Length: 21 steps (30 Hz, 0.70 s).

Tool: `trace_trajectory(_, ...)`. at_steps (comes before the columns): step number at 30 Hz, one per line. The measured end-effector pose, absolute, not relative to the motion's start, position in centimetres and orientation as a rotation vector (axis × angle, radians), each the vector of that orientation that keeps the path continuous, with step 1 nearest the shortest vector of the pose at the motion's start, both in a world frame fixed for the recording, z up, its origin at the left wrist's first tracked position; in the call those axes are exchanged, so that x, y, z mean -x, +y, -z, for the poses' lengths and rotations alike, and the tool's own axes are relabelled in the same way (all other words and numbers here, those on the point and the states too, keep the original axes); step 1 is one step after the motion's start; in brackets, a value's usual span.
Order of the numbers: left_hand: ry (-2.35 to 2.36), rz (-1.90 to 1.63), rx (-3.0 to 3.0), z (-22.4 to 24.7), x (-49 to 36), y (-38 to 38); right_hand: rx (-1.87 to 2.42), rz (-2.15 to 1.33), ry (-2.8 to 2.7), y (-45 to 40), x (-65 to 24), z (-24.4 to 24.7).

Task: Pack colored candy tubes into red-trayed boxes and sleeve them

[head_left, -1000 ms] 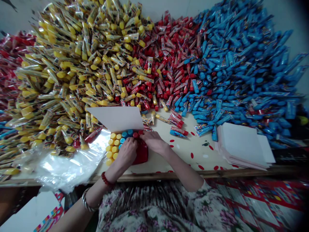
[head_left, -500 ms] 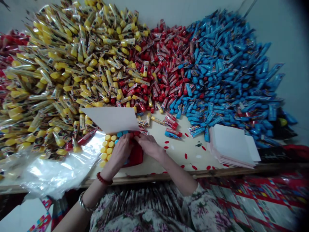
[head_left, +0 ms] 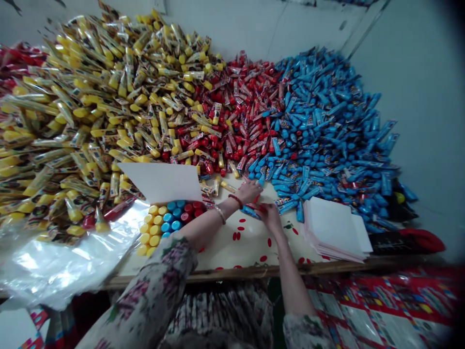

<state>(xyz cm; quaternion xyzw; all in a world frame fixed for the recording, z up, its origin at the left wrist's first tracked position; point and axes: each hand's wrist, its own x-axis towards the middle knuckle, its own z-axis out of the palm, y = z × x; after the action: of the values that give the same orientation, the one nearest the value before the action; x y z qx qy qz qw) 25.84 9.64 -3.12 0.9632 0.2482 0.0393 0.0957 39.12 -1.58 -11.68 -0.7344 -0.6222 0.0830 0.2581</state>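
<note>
My left hand (head_left: 250, 191) reaches across to the loose tubes, its fingers stretched out and partly apart over them. Just in front of me, my right hand (head_left: 269, 216) is closed on a red tube (head_left: 260, 208). A blue tube (head_left: 250, 212) lies by the fingers, partly covered. To the left stands a box with its white lid flap (head_left: 165, 182) raised. In it, capped tubes stand packed in groups: yellow caps (head_left: 154, 229), blue caps (head_left: 171, 218) and red caps (head_left: 189, 209). My left forearm hides part of the box.
Behind lie big heaps of yellow tubes (head_left: 90, 97), red tubes (head_left: 247, 97) and blue tubes (head_left: 327, 116). A stack of white cards (head_left: 330, 223) sits on the right of the table (head_left: 250, 252). Clear plastic film (head_left: 83, 257) covers the left edge.
Both hands have left the box and moved right to the loose tubes. My right hand now grips a red tube. The packed red caps are now uncovered, and the view has shifted slightly.
</note>
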Motion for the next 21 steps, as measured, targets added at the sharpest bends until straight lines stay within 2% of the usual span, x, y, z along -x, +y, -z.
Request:
trace_trajectory(6, 0.671, -0.113, -2.826, 6.4, -27.4, 10.0, 1.96, -0.359, -1.61, -3.6, -38.8, 11.6)
trace_trajectory(9, 0.713, -0.2, -2.783, 6.7, -26.6, 9.7, 1.875, -0.527, -1.365, -4.5, -40.7, 11.1)
trace_trajectory(12, 0.845, -0.334, -2.714, 5.6, -25.5, 8.1, 1.815, -0.592, -1.152, -4.0, -42.6, 9.4)
trace_trajectory(17, 1.022, -0.889, -2.192, 1.9, -21.1, 1.9, 2.309, -0.425, -1.447, 2.1, -42.9, 6.1)
trace_trajectory(21, 0.982, -0.921, -1.952, -0.6, -14.4, -2.6, 2.424, -0.451, -1.603, 7.8, -39.9, 6.4)
